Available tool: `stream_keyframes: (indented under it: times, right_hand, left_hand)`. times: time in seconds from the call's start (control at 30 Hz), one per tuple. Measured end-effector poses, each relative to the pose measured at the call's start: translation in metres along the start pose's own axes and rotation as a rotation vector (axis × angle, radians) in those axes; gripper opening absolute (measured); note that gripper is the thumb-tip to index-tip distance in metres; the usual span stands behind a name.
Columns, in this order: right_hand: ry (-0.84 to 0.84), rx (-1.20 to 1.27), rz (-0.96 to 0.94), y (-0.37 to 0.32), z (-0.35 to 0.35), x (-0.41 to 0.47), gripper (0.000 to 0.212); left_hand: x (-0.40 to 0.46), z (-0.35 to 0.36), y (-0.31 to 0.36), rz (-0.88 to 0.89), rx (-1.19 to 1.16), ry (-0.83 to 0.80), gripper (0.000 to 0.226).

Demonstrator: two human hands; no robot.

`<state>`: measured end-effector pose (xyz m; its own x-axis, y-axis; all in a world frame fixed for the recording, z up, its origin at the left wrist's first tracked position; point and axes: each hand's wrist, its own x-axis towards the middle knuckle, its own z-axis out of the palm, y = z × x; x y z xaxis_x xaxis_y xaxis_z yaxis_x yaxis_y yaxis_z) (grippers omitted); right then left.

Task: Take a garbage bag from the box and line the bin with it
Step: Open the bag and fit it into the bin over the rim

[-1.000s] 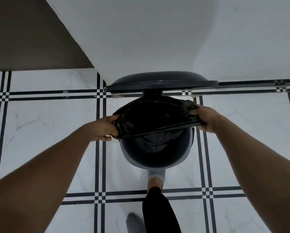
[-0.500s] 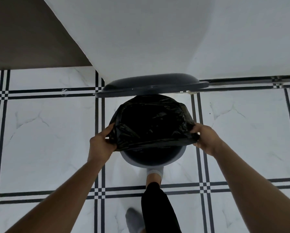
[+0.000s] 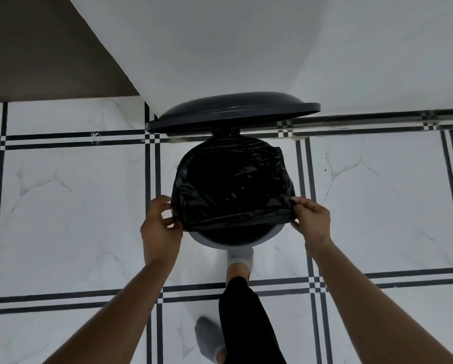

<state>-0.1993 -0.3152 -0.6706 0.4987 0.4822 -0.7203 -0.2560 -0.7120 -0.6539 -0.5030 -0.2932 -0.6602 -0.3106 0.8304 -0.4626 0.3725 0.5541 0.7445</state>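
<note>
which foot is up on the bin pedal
The foot in the white sock, tucked against the bin's base under its near rim; the grey-socked foot stands back on the floor.

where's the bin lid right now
In the head view the lid stands raised open at the far side of the bin, just above the black garbage bag, against the white wall.

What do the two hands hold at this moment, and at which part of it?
Both hold the black garbage bag by its near open edge: the left hand pinches the left corner, the right hand the right corner, above the bin.
</note>
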Motion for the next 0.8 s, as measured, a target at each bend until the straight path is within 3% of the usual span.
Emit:
stream_keyframes:
  times: [0.17,0.37,0.43,0.57,0.8]
  right_hand:
    - [-0.116,-0.108,0.014,0.002,-0.005,-0.004,0.014]
    - [-0.173,-0.203,-0.023,-0.004,-0.010,-0.006,0.010]
    - [-0.188,-0.229,0.007,-0.002,-0.015,-0.004,0.017]
    - [-0.197,-0.131,0.140,0.002,-0.023,0.002,0.029]
    - [-0.232,0.000,0.293,0.005,-0.023,0.000,0.035]
  left_hand:
    - [-0.006,-0.002,-0.012,-0.029,0.107,0.037,0.037]
    - [-0.001,-0.008,0.001,-0.257,-0.041,-0.016,0.013]
    - [-0.002,-0.011,0.007,-0.326,-0.102,-0.067,0.012]
    - [-0.008,-0.013,0.001,-0.312,-0.042,-0.182,0.034]
    - [-0.020,-0.020,-0.010,-0.433,-0.367,-0.214,0.054]
